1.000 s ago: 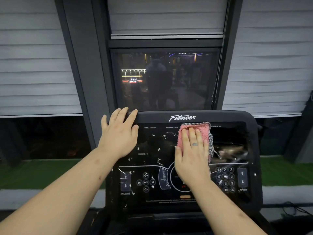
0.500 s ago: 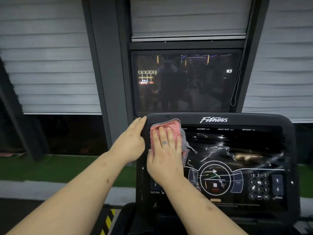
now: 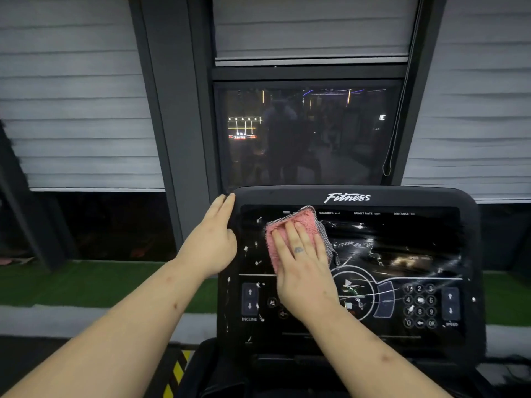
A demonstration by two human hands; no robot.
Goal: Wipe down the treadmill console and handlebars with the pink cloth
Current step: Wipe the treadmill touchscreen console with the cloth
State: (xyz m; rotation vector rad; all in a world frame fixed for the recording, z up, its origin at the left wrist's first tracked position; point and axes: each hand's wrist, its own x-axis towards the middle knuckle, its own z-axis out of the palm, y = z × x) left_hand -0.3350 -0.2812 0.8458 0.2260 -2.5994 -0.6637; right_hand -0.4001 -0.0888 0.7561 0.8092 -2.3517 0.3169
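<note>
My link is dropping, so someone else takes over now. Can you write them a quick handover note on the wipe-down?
Left hand: open, braced on the upper left edge of the console.
Right hand: flat, pressing the pink cloth onto the console's upper left.
Done: wiping under way; nothing reads as finished.
Left: white flecks at left, streaks at right, keypad area; handlebars are out of view.

A dark window (image 3: 307, 133) glints above the fingers (image 3: 226, 203); grey blinds (image 3: 71, 110) flank it, green turf (image 3: 71, 285) lies lower left.
</note>
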